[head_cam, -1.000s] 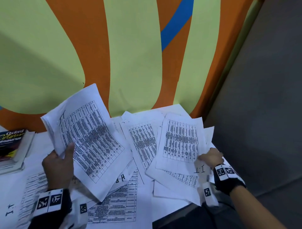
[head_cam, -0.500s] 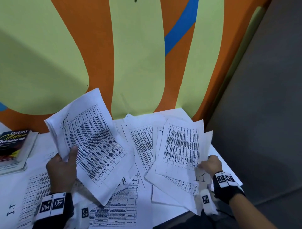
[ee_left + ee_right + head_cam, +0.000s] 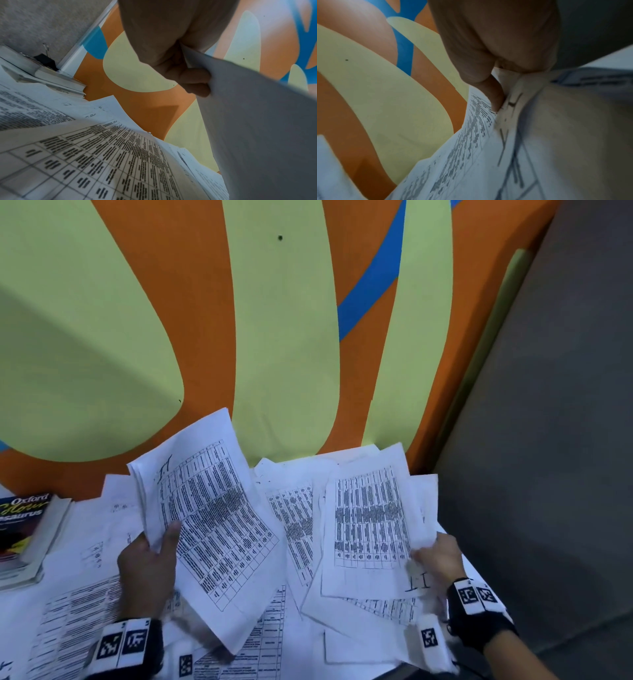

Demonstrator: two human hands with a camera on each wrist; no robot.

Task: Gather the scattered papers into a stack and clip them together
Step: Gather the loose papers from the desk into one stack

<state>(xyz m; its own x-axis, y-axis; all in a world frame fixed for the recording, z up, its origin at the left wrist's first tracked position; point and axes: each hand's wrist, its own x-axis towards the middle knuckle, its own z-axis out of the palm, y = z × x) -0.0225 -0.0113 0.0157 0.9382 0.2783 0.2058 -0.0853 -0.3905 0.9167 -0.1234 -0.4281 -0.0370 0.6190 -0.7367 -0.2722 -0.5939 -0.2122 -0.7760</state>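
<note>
- the left hand (image 3: pixel 147 573) gripped a small bundle of sheets (image 3: pixel 212 518) by its near-left edge, thumb on the printed face and fingers curled behind; the left wrist view showed the curled fingers (image 3: pixel 193 79) against the blank back of the bundle (image 3: pixel 257 128).
- the bundle of sheets was lifted off the table (image 3: pixel 20 621) and tilted, its far corner raised in front of the wall (image 3: pixel 281 337); a handwritten mark sat near its top-left corner.
- the right hand (image 3: pixel 436 558) pinched a second sheet (image 3: pixel 370 529) at its near-right edge, just above a handwritten mark; the right wrist view showed the thumb (image 3: pixel 494 97) pressed onto the printed face (image 3: pixel 471 148).
- the second sheet lay to the right of the bundle of sheets, overlapping other papers; whether it was fully clear of them could not be told.
- the loose papers (image 3: pixel 294 529) lay spread on the table between and below the two held items, overlapping at mixed angles; more printed pages (image 3: pixel 68 621) lay left of the left hand.
- a book (image 3: pixel 24 525) lay at the left end of the table, well left of the bundle of sheets.
- in the left wrist view a black binder clip (image 3: pixel 45 61) stood on the stacked books (image 3: pixel 51 81), apart from the bundle of sheets and not attached to any paper.
- both wrists carried black bands with square printed markers (image 3: pixel 121 643).
</note>
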